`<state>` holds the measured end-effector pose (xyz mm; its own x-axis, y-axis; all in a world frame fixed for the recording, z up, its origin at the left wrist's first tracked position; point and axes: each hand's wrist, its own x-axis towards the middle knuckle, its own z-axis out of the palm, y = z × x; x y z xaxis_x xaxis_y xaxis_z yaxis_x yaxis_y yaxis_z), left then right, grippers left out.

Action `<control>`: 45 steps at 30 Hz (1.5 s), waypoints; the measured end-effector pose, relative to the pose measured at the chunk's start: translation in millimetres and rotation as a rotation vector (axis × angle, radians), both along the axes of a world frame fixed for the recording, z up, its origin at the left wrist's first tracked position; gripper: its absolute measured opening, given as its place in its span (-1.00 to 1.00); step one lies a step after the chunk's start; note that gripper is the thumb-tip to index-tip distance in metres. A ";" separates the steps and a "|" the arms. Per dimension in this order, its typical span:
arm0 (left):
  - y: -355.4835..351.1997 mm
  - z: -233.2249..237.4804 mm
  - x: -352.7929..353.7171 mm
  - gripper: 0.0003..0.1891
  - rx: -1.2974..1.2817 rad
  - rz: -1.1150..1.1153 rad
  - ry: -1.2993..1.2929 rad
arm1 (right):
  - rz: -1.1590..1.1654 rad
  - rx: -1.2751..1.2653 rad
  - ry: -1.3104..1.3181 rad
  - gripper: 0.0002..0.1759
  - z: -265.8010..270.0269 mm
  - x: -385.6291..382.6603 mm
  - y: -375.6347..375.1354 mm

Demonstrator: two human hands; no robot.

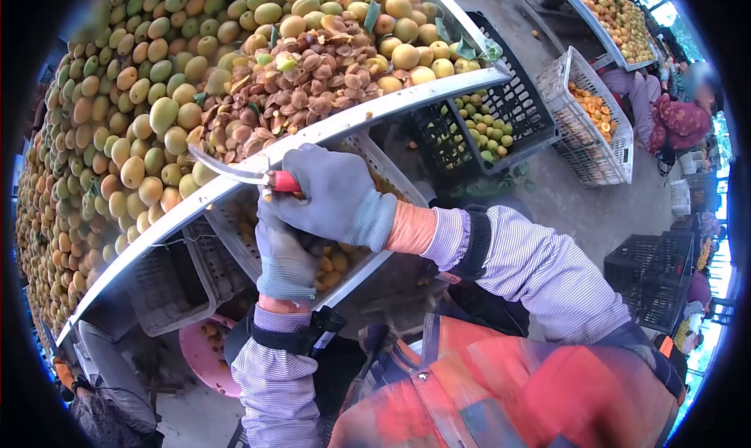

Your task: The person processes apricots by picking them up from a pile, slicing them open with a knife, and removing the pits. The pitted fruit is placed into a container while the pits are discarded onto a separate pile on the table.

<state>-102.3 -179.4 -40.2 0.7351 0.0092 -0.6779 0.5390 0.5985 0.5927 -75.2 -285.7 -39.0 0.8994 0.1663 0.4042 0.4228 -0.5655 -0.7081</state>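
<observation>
Both my hands wear grey gloves and meet just below the white metal rim point(407, 98) of the fruit table. My right hand point(328, 191) is closed on the red handle of a curved knife point(227, 169), whose blade points left over the rim. Under it, my left hand point(283, 252) has its fingers curled against the right one; anything inside them is hidden. Beyond the rim lies a pile of brown pits point(301, 84), surrounded by yellow-green and orange fruit point(149, 127). Halved fruit point(335, 264) shows in a crate below my hands.
A black crate of green fruit point(486, 129) and a white crate point(594, 155) of orange halves stand right. A grey crate point(168, 280) and pink basin point(205, 358) are lower left. Other people sit at right point(680, 123) and lower left point(109, 417).
</observation>
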 end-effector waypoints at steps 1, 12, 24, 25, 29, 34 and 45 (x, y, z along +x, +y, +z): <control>2.5 1.2 0.8 -0.48 -0.009 -0.076 -0.032 | 0.003 -0.004 -0.007 -0.68 1.8 0.8 -1.0; 11.0 7.6 -1.4 -0.52 -0.056 -0.186 -0.360 | 0.050 0.971 0.642 -0.76 22.7 8.7 -28.2; 15.2 20.2 10.1 -0.53 -0.378 -0.051 -0.223 | 0.133 0.825 0.713 -0.67 53.2 6.5 -44.9; 12.1 16.4 9.0 -0.56 -0.434 -0.080 -0.239 | 0.198 0.935 0.747 -0.66 56.2 10.5 -47.5; -8.3 17.1 -7.1 -0.61 -0.267 -0.258 -0.429 | 0.226 1.155 0.701 -0.64 61.8 13.6 -46.0; -22.3 20.1 -19.0 -0.55 -0.154 -0.307 -0.441 | 0.294 1.171 0.732 -0.59 77.2 4.3 -41.6; -5.4 1.0 -23.2 -0.52 -0.296 -0.419 -0.438 | 0.320 1.044 0.476 -0.66 65.4 1.2 -20.8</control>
